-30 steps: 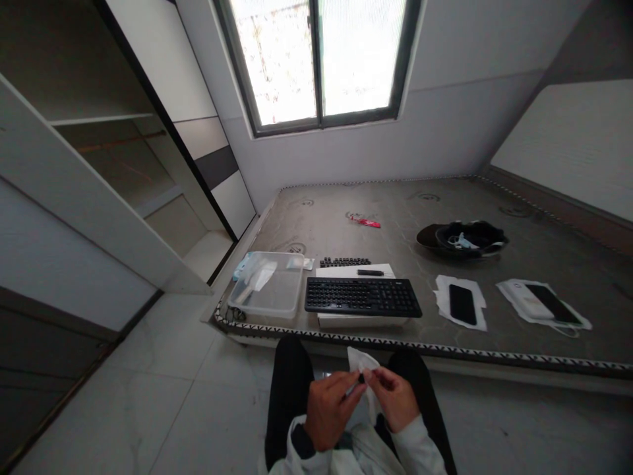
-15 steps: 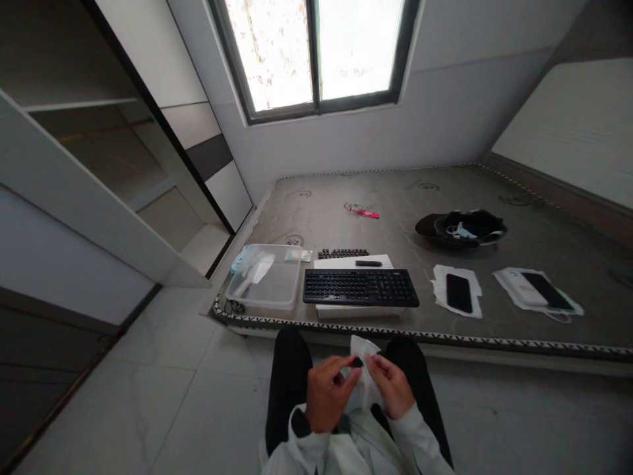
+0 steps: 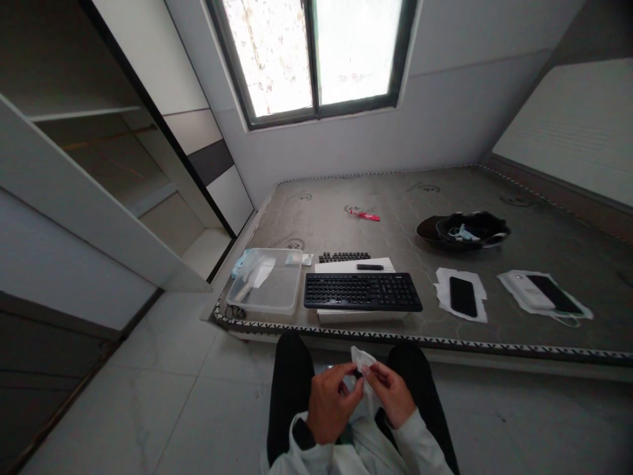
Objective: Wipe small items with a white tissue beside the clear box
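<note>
Above my lap, my left hand (image 3: 330, 401) pinches a small black keycap (image 3: 357, 373) between thumb and fingertips. The keycap is mostly covered by the fingers and the tissue. My right hand (image 3: 393, 394) grips a white tissue (image 3: 362, 356) and presses it against the keycap. In front of my knees a black keyboard (image 3: 362, 291) lies across a white box (image 3: 336, 268) on the mattress. Loose black keycaps (image 3: 345, 256) stand in rows behind the box. A slim black tool (image 3: 370, 267) with thin wire ends rests on the box.
To the left is a clear plastic container (image 3: 267, 297) with white items inside. On the right, a phone (image 3: 463, 296) and a second phone with a white power bank (image 3: 537, 290) lie on tissues. A black cap (image 3: 462, 231) and red packet (image 3: 364, 215) lie farther back on the mattress (image 3: 395, 191).
My hands have stayed together over my lap, with the fingers shifting slightly on the tissue and keycap. The tissue's top now looks more bunched. The view has tilted slightly.
</note>
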A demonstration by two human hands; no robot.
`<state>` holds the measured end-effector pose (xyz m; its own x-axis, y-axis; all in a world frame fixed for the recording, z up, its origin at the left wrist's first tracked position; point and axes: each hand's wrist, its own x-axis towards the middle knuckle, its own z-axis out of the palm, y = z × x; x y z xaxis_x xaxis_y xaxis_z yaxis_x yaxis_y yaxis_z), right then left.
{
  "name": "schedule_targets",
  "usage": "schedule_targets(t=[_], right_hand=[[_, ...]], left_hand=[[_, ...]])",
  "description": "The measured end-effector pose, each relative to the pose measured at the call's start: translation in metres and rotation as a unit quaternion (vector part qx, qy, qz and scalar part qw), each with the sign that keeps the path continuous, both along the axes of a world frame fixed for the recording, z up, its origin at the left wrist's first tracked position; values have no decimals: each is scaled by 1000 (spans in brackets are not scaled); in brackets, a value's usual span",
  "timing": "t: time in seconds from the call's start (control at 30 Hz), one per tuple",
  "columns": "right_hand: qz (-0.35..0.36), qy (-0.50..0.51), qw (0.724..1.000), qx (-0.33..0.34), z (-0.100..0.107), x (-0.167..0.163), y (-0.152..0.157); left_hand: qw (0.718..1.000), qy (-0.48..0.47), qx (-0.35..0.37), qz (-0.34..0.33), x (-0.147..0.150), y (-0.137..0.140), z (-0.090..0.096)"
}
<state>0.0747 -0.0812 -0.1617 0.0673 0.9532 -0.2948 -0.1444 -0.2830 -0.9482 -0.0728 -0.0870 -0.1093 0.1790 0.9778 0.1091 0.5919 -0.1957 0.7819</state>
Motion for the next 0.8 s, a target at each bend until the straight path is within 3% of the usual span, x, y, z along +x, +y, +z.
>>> schedule_targets(t=[0.2,0.4,0.53,0.67,0.8], right_hand=[[-14,-10,1000,-9,-3,-1,3],[-111,33,985,-131,-20,1,5],[-136,51,976,-162,-23,4,7],[-124,32,979,-158,-18,1,7],[-135,29,979,-149,-20,-4,6]], left_hand=[[1000,-5,-15,-2,3,3,-1],[999,-2,-8,41,-2,9,-6],[997,4,8,73,-17,21,-19],[993,56,20,97,-47,51,-42],[987,129,26,93,-85,105,-60]])
